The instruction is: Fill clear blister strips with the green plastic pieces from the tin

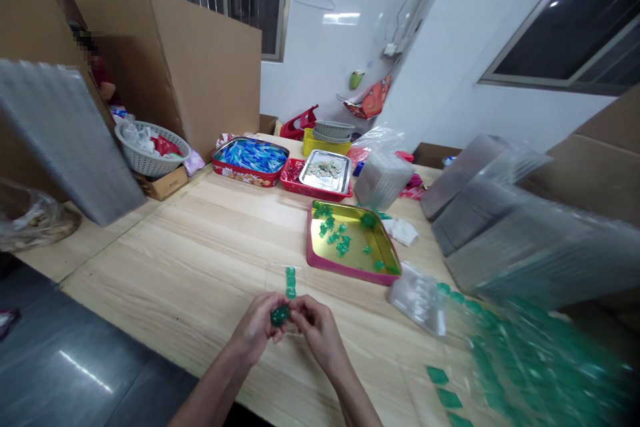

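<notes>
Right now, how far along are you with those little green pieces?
Looks done: the clear sheets on the right, already filled with green pieces. In hand: the left hand and right hand pinch one green piece next to a clear tray holding only a few. Probably left: the loose pieces in the pink tin and the stacks of empty trays.

1. The left hand (257,327) is bare, with slim fingers; the nails are too small and blurred to make out.
2. The right hand (317,330) is bare as well, with long, slender fingers and faintly ridged knuckles.
3. The left forearm (210,390) is lean and uncovered down to the bottom edge of the view.
4. The right forearm (353,397) is equally bare, narrow at the wrist and broadening towards the frame's edge.
</notes>
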Demonstrator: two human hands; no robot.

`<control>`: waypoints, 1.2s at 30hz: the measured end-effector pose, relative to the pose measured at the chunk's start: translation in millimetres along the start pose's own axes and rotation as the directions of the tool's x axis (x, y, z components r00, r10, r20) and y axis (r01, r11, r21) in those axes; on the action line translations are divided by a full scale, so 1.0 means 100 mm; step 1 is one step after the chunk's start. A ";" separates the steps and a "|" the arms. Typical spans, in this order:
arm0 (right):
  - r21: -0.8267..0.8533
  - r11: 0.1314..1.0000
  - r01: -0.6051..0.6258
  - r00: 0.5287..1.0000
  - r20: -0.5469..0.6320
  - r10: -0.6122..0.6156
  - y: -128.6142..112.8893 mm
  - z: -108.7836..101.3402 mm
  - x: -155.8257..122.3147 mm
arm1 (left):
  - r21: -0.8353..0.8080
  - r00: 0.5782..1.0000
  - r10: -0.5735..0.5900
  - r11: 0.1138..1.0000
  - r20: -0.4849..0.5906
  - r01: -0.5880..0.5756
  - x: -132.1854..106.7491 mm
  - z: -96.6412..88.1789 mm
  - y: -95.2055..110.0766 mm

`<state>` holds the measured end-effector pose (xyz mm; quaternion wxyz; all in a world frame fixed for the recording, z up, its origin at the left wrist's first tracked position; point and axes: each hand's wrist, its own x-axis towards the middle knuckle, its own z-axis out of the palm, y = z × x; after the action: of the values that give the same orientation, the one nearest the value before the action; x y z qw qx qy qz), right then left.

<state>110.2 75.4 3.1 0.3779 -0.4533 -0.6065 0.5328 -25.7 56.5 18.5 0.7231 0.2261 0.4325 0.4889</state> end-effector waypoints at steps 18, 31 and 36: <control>0.290 0.954 -0.080 0.989 -0.095 0.112 0.01 -0.02 -0.11 | 0.078 0.972 0.169 0.984 -0.166 -0.158 -0.06 0.08 -0.19; 0.616 0.772 -0.155 0.980 -0.002 0.199 0.22 0.01 -0.25 | 0.441 0.965 0.236 0.882 -0.115 -0.163 -0.03 0.00 -0.37; 0.635 0.753 -0.173 0.977 0.016 0.211 0.23 0.00 -0.23 | 0.252 0.984 0.147 0.961 -0.104 -0.117 -0.02 0.02 -0.29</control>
<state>120.7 54.3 -19.2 0.4686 -0.3743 -0.3313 0.7283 -9.7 42.6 -1.8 0.6275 0.3116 0.5167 0.4921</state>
